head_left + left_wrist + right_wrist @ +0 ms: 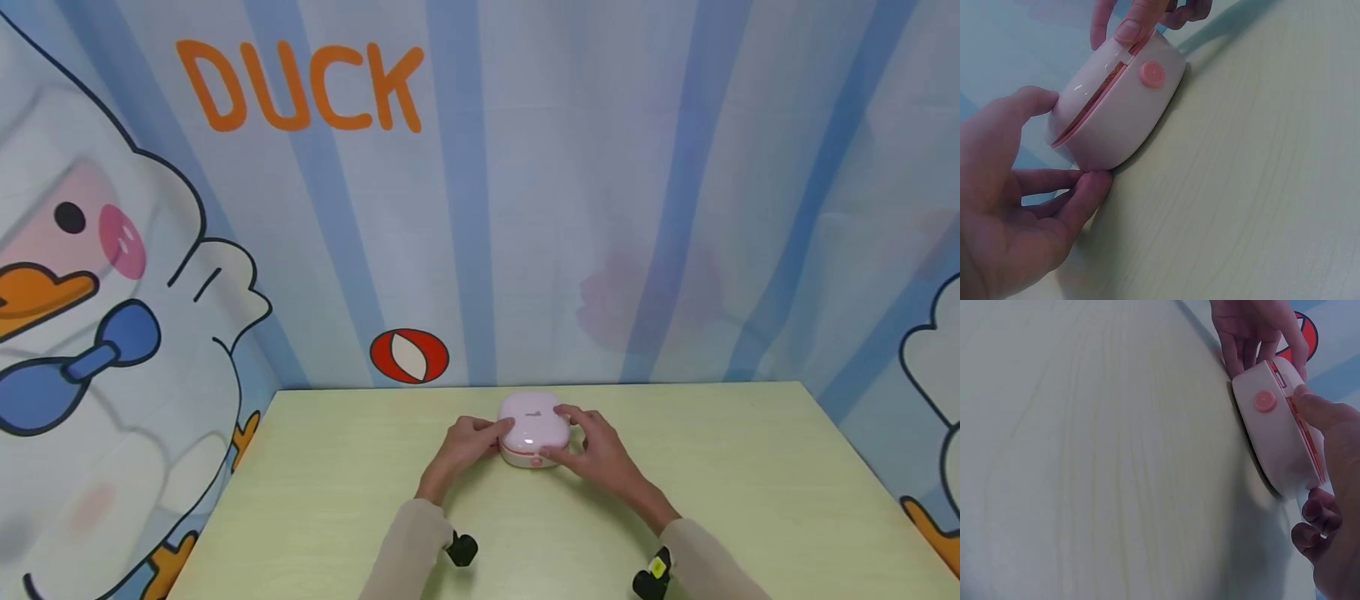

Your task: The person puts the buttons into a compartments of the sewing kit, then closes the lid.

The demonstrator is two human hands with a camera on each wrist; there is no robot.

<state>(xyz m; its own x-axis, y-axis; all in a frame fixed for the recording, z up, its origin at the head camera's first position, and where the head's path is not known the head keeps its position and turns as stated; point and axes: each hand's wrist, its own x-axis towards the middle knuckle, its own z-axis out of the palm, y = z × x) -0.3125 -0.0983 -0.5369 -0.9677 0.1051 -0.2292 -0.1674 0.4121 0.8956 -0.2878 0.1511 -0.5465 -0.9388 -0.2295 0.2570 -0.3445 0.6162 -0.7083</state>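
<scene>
A rounded, pale pink lidded case (534,423) stands on the table near its back edge. In the left wrist view, a round pink button (1152,74) sits on its front wall, and a narrow reddish gap runs along the seam under the lid (1085,84). My left hand (467,443) holds the left end, thumb against the lid and fingertips low at the base. From the other side my right hand (603,457) grips the lid, its thumb (1313,407) at the front seam above the button. The case's inside is hidden.
The pale wood-grain table (337,483) reaches back to a blue striped curtain (525,208) printed with a duck, the word DUCK and a red ball. Dark wrist cameras (462,550) are worn at both sleeve cuffs.
</scene>
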